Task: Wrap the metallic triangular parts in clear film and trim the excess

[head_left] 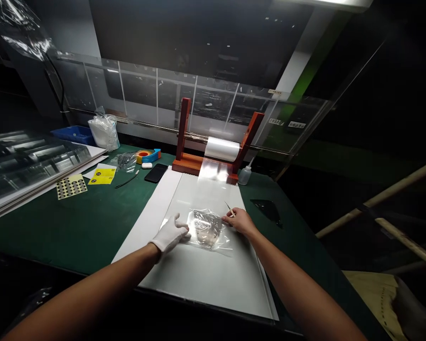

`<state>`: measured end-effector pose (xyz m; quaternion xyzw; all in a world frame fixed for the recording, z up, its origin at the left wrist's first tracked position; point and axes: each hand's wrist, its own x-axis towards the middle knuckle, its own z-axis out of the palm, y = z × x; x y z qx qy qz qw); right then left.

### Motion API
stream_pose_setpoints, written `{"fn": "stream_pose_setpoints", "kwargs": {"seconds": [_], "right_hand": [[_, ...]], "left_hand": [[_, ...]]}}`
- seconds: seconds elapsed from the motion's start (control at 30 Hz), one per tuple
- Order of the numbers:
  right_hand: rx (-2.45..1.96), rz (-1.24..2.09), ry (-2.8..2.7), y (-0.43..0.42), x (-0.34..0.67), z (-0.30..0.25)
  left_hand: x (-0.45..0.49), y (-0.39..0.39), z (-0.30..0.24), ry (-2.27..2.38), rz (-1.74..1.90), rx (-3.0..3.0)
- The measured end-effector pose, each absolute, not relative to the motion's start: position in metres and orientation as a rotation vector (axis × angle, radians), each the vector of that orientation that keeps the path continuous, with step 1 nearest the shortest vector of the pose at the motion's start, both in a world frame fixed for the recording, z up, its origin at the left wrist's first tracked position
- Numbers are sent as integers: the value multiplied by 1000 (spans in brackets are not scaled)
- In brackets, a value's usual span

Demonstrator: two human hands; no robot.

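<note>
A clear plastic film (222, 246) lies crinkled over a flat, light-coloured, rounded part (208, 232) on the white board (199, 279). My left hand (170, 233), in a white glove with fingertips apart, rests at the left edge of the film. Bare, my right hand (239, 220) is closed around a thin, pointed, light-coloured tool (230, 209) whose tip points up and away. Its fingertips are at the right edge of the film; whether they also pinch it I cannot tell. Behind, a film roll (223, 149) sits on a reddish wooden stand (188, 163), its strip running down onto the board.
Right of the stand is a squeeze bottle (245, 175); a dark curved piece (268, 210) lies nearer. Leftward are a phone (156, 173), a tape dispenser (149, 156), yellow labels (102, 175), a sticker sheet (71, 187), a blue bin (73, 134) and stacked clear-wrapped pieces (31, 158).
</note>
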<state>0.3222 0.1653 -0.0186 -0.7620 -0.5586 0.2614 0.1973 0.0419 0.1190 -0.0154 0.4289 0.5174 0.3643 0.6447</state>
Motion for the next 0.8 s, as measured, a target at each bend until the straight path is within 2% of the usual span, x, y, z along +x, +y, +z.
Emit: {"fn": "stream_pose_setpoints", "kwargs": {"seconds": [0.17,0.3,0.43,0.57,0.8], "right_hand": [[-2124,594,-1491,155,330,-24],[-2099,588,-1389,141,344,-27],[-2100,579,-1330,118,359,-32],[-2186,508,-1300,93,393,-29],[-2412,205,-1133,89,475,-16]], "left_hand": [[20,103,-12,1300,946,1169],[33,103,-5,1351,999,1561],[94,130,4,1239,834,1982],[146,160,4,1300,705,2162],[155,181,-8,1389,641,2245]]}}
